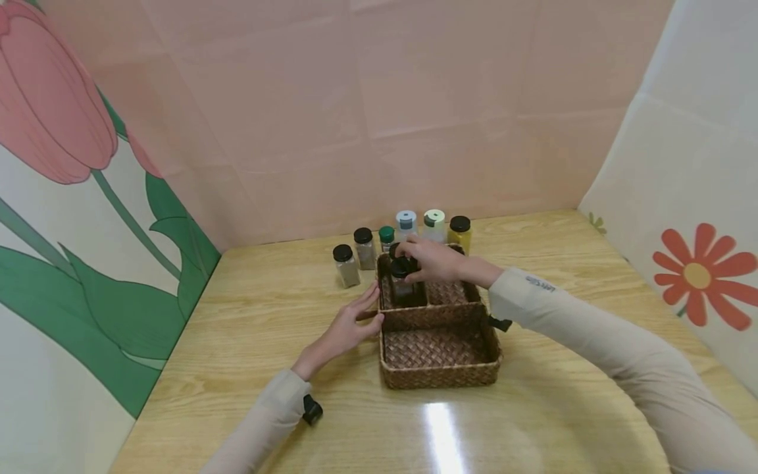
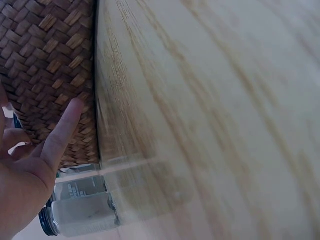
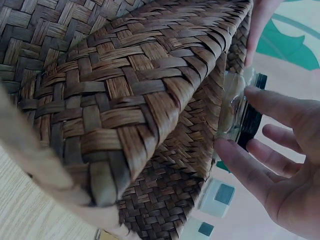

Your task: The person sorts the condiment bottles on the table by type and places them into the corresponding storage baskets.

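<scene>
A brown woven basket (image 1: 441,377) with compartments stands on the table. My right hand (image 1: 435,258) reaches over its back left compartment and holds a clear glass jar (image 3: 232,106) by its black lid (image 3: 253,112), thumb and fingers on either side. The jar stands inside that compartment in the head view, and a second black lid (image 1: 395,250) shows just behind it, partly hidden by the hand. My left hand (image 1: 346,327) rests against the basket's left side, its fingers extended. One fingertip touches the woven wall (image 2: 55,65) in the left wrist view.
Behind and left of the basket stand two black-lidded jars (image 1: 347,266), a green-capped jar (image 1: 387,237), two bottles with pale caps (image 1: 434,227) and a yellow jar (image 1: 460,234). A pink curtain (image 1: 379,118) hangs behind the wooden table (image 1: 266,289).
</scene>
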### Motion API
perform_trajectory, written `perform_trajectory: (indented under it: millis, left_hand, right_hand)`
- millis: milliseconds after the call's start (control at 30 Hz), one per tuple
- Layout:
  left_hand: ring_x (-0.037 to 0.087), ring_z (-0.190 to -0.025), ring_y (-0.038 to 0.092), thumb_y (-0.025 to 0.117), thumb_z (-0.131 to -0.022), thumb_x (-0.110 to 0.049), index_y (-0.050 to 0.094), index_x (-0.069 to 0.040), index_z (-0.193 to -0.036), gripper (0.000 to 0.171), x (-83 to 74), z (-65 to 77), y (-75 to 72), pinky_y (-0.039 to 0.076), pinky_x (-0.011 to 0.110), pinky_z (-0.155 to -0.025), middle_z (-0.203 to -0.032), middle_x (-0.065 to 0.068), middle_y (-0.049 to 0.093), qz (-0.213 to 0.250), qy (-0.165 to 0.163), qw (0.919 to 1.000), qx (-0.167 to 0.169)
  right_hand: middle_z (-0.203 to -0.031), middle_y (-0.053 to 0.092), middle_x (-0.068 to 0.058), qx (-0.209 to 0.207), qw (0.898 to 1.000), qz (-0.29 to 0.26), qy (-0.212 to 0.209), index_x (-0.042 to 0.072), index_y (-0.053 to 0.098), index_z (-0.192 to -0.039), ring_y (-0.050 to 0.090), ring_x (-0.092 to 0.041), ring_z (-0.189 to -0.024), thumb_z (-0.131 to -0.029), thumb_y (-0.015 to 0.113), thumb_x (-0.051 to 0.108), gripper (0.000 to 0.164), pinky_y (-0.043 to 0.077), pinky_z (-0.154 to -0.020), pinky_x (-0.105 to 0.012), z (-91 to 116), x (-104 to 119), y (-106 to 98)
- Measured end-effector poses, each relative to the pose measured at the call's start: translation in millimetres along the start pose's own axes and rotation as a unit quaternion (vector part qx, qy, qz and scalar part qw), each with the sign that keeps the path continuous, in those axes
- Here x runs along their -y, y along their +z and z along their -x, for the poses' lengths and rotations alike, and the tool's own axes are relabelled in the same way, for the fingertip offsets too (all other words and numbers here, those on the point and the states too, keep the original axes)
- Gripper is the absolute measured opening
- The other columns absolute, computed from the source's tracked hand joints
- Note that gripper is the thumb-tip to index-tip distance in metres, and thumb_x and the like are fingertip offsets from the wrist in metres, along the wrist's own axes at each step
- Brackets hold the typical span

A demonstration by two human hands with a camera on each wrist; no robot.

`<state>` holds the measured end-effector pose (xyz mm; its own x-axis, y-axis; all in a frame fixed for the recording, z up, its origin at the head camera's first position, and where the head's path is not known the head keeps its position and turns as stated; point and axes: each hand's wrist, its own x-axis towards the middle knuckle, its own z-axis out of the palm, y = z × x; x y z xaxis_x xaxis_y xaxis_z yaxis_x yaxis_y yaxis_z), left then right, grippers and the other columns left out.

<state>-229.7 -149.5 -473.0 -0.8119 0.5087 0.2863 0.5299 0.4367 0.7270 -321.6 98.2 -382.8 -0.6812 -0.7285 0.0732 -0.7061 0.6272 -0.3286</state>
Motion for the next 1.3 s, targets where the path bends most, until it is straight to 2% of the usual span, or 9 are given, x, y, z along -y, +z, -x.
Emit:
perform_trajectory:
  millis: [367, 500, 633, 733, 833, 967, 1167, 1300]
  left_hand:
    - [0.028, -0.143, 0.029, 0.059, -0.101, -0.021, 0.034, 0.004, -0.150, 0.061, -0.6, 0.3, 0.5, 0.044, 0.039, -0.104, -0.161, 0.013, 0.022, 0.003, 0.008, 1.0000, -0.003]
    - [0.027, -0.144, 0.027, 0.059, -0.101, -0.022, 0.033, 0.003, -0.151, 0.061, -1.4, 0.5, 0.2, 0.043, 0.040, -0.104, -0.161, 0.013, 0.021, 0.001, 0.005, 1.0000, 0.002]
    - [0.026, -0.144, 0.027, 0.059, -0.101, -0.023, 0.032, 0.000, -0.151, 0.061, -0.5, 0.7, 0.6, 0.040, 0.039, -0.107, -0.161, 0.014, 0.022, -0.002, -0.001, 1.0000, 0.002]
    - [0.026, -0.144, 0.027, 0.060, -0.101, -0.021, 0.033, -0.001, -0.151, 0.060, 0.2, 0.6, 1.0, 0.040, 0.039, -0.107, -0.161, 0.015, 0.022, 0.000, 0.001, 1.0000, -0.002]
    - [0.029, -0.144, 0.028, 0.059, -0.101, -0.020, 0.034, 0.000, -0.150, 0.059, 0.2, 0.5, 1.3, 0.041, 0.041, -0.105, -0.160, 0.017, 0.023, 0.001, 0.009, 0.9999, -0.007]
    - [0.031, -0.143, 0.028, 0.059, -0.101, -0.022, 0.034, 0.001, -0.150, 0.060, 0.1, 0.4, 1.5, 0.043, 0.041, -0.103, -0.160, 0.018, 0.023, 0.005, 0.019, 0.9998, -0.010]
    - [0.036, -0.141, 0.032, 0.058, -0.102, -0.022, 0.034, 0.004, -0.150, 0.059, 2.9, 0.8, 2.6, 0.048, 0.038, -0.098, -0.158, 0.023, 0.024, 0.008, 0.038, 0.9991, -0.016]
    - [0.033, -0.142, 0.031, 0.059, -0.101, -0.022, 0.034, 0.002, -0.150, 0.060, 2.2, 0.9, 2.1, 0.047, 0.039, -0.100, -0.160, 0.019, 0.023, 0.012, 0.025, 0.9996, -0.010]
  right_hand:
    - [-0.112, 0.059, -0.019, -0.017, 1.000, -0.011, -0.015, -0.004, 0.043, -0.144, 0.063, -0.033, -0.090, -0.084, 0.076, -0.004, 0.068, 0.054, -0.073, -0.041, 5.1, -6.3, -7.0]
    - [-0.107, 0.062, -0.019, -0.035, 0.999, -0.003, -0.031, -0.006, 0.051, -0.134, 0.065, -0.033, -0.087, -0.083, 0.077, -0.004, 0.057, 0.055, -0.074, -0.042, 7.3, -11.4, -10.5]
    - [-0.099, 0.063, -0.015, -0.047, 0.998, 0.011, -0.040, -0.004, 0.060, -0.118, 0.065, -0.026, -0.081, -0.083, 0.077, 0.000, 0.039, 0.054, -0.071, -0.041, 8.5, -16.6, -12.9]
    - [-0.094, 0.062, -0.010, -0.049, 0.998, 0.012, -0.039, -0.002, 0.065, -0.112, 0.062, -0.021, -0.079, -0.085, 0.077, 0.003, 0.030, 0.053, -0.069, -0.040, 9.4, -18.9, -14.4]
    - [-0.093, 0.063, -0.010, -0.051, 0.998, 0.009, -0.039, -0.001, 0.068, -0.108, 0.062, -0.022, -0.079, -0.087, 0.076, 0.006, 0.024, 0.052, -0.069, -0.041, 11.3, -19.7, -16.3]
    - [-0.092, 0.066, -0.010, -0.054, 0.998, 0.011, -0.044, 0.000, 0.069, -0.104, 0.063, -0.024, -0.080, -0.088, 0.075, 0.009, 0.019, 0.052, -0.070, -0.042, 13.8, -21.6, -17.5]
    - [-0.090, 0.067, -0.004, -0.055, 0.997, 0.009, -0.045, 0.002, 0.071, -0.102, 0.064, -0.018, -0.079, -0.090, 0.074, 0.012, 0.016, 0.054, -0.071, -0.040, 16.0, -25.2, -17.6]
    - [-0.087, 0.067, -0.001, -0.060, 0.997, 0.007, -0.051, 0.003, 0.071, -0.100, 0.064, -0.015, -0.077, -0.091, 0.073, 0.012, 0.012, 0.054, -0.069, -0.039, 17.2, -27.1, -17.0]
